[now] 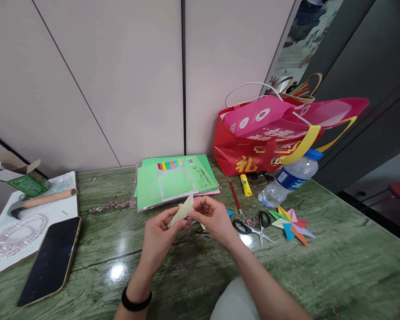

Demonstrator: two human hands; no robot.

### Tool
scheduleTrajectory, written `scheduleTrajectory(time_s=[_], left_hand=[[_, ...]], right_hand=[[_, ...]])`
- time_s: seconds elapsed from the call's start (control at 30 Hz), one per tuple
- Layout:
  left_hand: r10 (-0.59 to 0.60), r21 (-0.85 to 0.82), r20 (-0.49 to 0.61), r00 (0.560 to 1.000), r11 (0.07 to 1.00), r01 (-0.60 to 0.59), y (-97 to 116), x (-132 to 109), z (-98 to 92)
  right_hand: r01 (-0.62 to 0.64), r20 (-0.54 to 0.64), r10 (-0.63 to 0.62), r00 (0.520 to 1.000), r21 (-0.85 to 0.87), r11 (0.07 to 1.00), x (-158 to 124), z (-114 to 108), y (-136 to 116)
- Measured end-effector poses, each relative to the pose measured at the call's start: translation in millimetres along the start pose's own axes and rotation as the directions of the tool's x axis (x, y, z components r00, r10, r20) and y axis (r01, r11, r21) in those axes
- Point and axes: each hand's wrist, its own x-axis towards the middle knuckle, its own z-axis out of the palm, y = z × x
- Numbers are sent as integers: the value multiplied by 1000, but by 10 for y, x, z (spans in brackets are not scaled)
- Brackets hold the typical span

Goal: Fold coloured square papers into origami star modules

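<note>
A pale cream piece of folded paper (182, 212) is held up between my two hands, above the green marbled table (120, 240). My left hand (162, 231) pinches its lower left part between thumb and fingers. At its right side, my right hand (213, 218) grips the paper with thumb and fingertips. Bits of blue paper (230, 213) show behind the right hand, mostly hidden. To the right lie open scissors (260, 231) with black handles and a many-coloured folded paper star (293, 226).
A packet of green paper (173, 182) lies against the wall. A red pencil (235, 197), a yellow glue stick (246, 185), a tilted water bottle (290, 180) and a red gift bag (246, 151) are at the right. A phone (51, 260) and a wooden-handled tool (43, 200) lie left.
</note>
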Motion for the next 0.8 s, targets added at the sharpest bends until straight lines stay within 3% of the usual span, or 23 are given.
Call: scheduleTrajectory(time_s=[0.4, 0.63, 0.8], left_hand=[[-50, -177, -17, 999, 983, 46, 83, -35, 70], [-69, -319, -17, 997, 946, 60, 81, -31, 89], [-79, -318, 16, 997, 945, 80, 75, -29, 76]], right_hand=[[20, 43, -18, 999, -51, 998, -30, 24, -48], [11, 76, -11, 997, -5, 1000, -48, 31, -66], [-30, 50, 27, 998, 48, 998, -45, 33, -82]])
